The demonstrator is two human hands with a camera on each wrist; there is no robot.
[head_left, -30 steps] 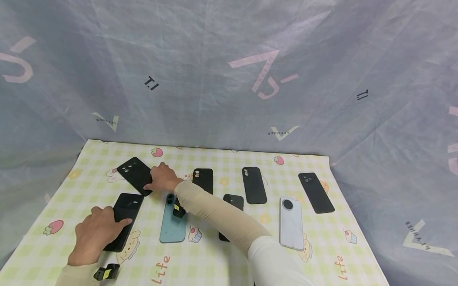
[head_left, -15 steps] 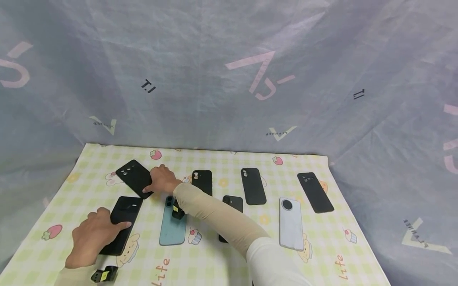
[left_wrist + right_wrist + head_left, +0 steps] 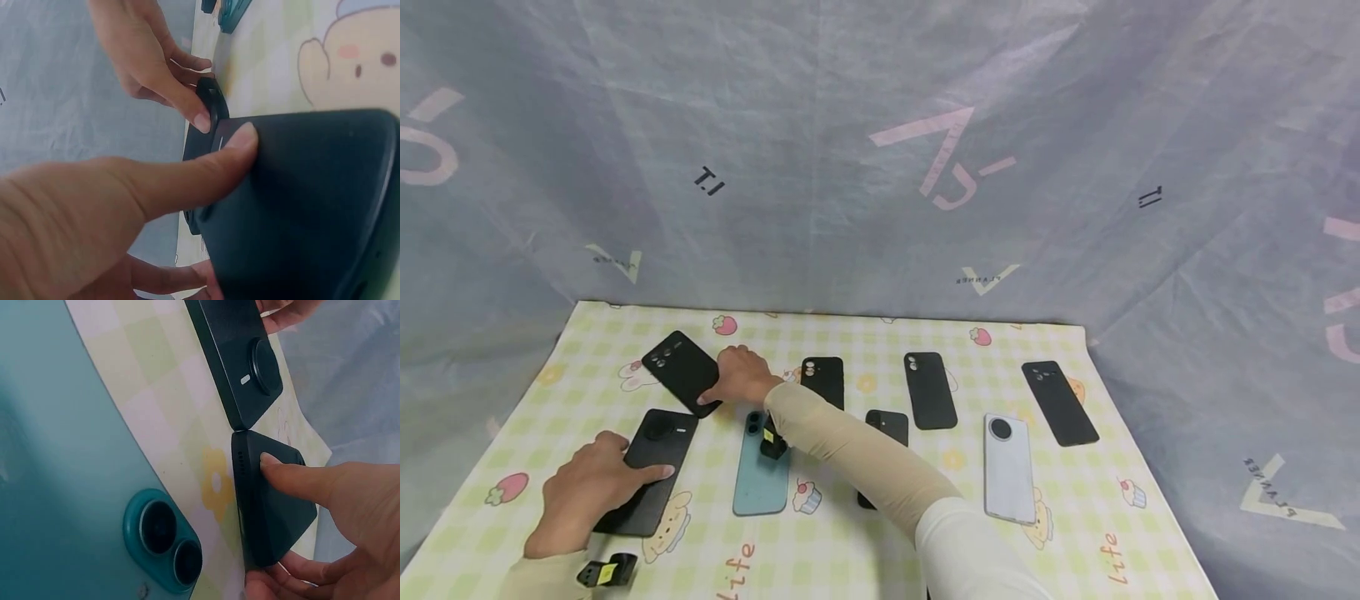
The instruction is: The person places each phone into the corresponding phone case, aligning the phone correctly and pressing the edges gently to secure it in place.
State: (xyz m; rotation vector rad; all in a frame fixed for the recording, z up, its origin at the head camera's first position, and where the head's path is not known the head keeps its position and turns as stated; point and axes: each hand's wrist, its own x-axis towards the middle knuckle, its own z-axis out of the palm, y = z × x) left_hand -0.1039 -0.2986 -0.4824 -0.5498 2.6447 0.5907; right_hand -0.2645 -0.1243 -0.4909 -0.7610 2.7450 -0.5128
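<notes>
My left hand (image 3: 583, 483) grips a black phone (image 3: 662, 446) with a round camera ring at its upper end, at the front left of the table. The thumb lies across the phone's back in the left wrist view. Just beyond it, a black phone case (image 3: 681, 371) with camera holes lies slanted at the far left. My right hand (image 3: 741, 375) holds that case by its near right corner, thumb on top and fingers at the edge. In the right wrist view, the phone's top corner (image 3: 240, 419) meets or nearly meets the case's end (image 3: 247, 462).
A blue phone (image 3: 760, 483) lies under my right wrist. Other black cases (image 3: 931, 392) (image 3: 1060, 404) (image 3: 824, 379) stand around the cloth. A black item (image 3: 887, 425) is partly hidden by my right arm. A white phone (image 3: 1009, 475) lies to the right. Grey fabric (image 3: 880, 208) hangs behind.
My left hand and the black phone have shifted slightly left, and more of the phone's camera ring shows. My right hand stays on the case, almost unmoved.
</notes>
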